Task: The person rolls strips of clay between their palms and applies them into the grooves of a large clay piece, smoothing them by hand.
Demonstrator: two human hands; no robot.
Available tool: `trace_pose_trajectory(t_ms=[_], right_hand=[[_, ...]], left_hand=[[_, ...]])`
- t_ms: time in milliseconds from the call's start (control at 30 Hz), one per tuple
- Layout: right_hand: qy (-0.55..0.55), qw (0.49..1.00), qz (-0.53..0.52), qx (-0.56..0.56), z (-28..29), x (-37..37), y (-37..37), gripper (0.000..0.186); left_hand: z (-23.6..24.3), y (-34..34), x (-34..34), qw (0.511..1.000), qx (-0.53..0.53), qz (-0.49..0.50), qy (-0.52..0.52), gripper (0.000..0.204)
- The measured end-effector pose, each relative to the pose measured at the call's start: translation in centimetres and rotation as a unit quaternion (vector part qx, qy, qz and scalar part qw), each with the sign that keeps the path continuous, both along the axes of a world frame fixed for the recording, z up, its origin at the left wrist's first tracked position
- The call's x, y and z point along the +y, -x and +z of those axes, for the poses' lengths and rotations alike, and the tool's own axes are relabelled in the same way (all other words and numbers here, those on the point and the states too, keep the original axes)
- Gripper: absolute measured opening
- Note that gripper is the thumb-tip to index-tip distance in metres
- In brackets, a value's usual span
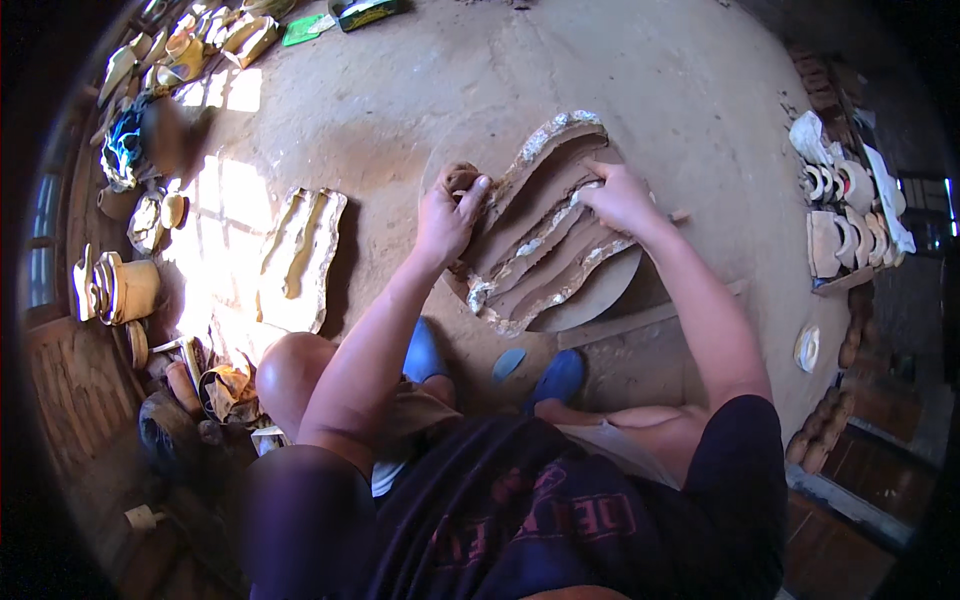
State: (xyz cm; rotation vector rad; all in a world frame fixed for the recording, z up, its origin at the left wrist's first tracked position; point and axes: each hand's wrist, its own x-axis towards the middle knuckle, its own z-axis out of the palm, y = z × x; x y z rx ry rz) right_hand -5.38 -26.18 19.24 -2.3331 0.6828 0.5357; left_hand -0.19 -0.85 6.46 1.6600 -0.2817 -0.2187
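Observation:
A mould [540,240] with wavy brown channels and crusty white edges lies on a round board [600,305] on the floor in front of me. My left hand [450,212] is closed round a lump of brown clay [462,178] at the mould's left edge, thumb on top. My right hand [615,200] reaches over the mould's right part, fingers curled into a channel against a brown, white-flecked ridge; their tips are partly hidden.
A second wavy pale mould [300,255] lies to the left in sunlight. Pottery pieces [125,285] line the left side, curved moulds [848,240] the right. A green tray [302,30] lies at the back. My blue-shod feet [560,380] are below the board.

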Motion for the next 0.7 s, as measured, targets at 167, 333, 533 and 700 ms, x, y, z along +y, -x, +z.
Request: trace_pose_trajectory(t_ms=[167, 333, 533, 700], right_hand=[[0.068, 0.993, 0.088, -0.047, -3.8, -2.3, 0.6, 0.080], [0.125, 0.962, 0.233, -0.073, -2.4, -0.9, -0.2, 0.083], [0.150, 0.950, 0.274, 0.002, -2.0, 1.1, 0.3, 0.082], [0.084, 0.962, 0.261, -0.004, -2.4, 2.9, 1.8, 0.085]], left_hand=[[-0.5, -0.3, -0.5, 1.000, -0.030, -0.009, -0.001, 0.026], [-0.4, -0.3, -0.1, 1.000, -0.013, -0.002, 0.000, 0.026], [-1.2, 0.1, -0.2, 0.999, -0.005, 0.009, 0.030, 0.025], [-1.6, 1.0, 0.1, 0.997, 0.045, 0.013, 0.054, 0.025]])
